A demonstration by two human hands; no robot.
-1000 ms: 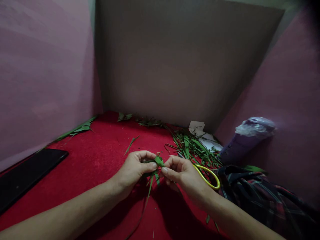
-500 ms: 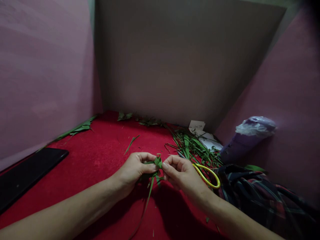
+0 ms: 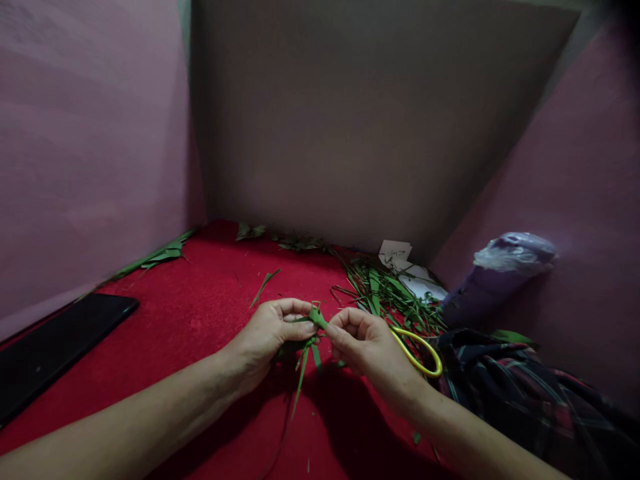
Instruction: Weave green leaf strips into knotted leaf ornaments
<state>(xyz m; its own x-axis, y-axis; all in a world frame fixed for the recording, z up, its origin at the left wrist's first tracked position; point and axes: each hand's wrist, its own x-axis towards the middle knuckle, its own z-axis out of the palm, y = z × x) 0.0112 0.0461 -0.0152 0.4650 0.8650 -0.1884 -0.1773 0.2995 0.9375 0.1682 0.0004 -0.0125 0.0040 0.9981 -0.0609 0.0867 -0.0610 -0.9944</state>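
Between both hands is a small folded piece made of green leaf strips (image 3: 317, 317), with loose strip ends hanging below it. My left hand (image 3: 273, 337) is closed, pinching the folded leaf piece between thumb and fingers from the left. From the right, my right hand (image 3: 365, 343) is closed with thumb and forefinger gripping a leaf strip that sticks out of the piece. Its remaining fingers are curled. Beside my right hand lies a pair of scissors with a yellow handle (image 3: 421, 352); the blades are mostly hidden among leaves and behind the hand.
A red cloth (image 3: 210, 280) covers the floor. A heap of cut leaf strips (image 3: 395, 297) lies right of centre, near white papers (image 3: 420, 280). Further right are a purple wrapped roll (image 3: 480, 287) and plaid fabric (image 3: 520, 387). A black flat device (image 3: 65, 347) lies left.
My right hand has drawn slightly right, away from my left hand, and a leaf strip now stretches between them. The folded piece has tilted a little.
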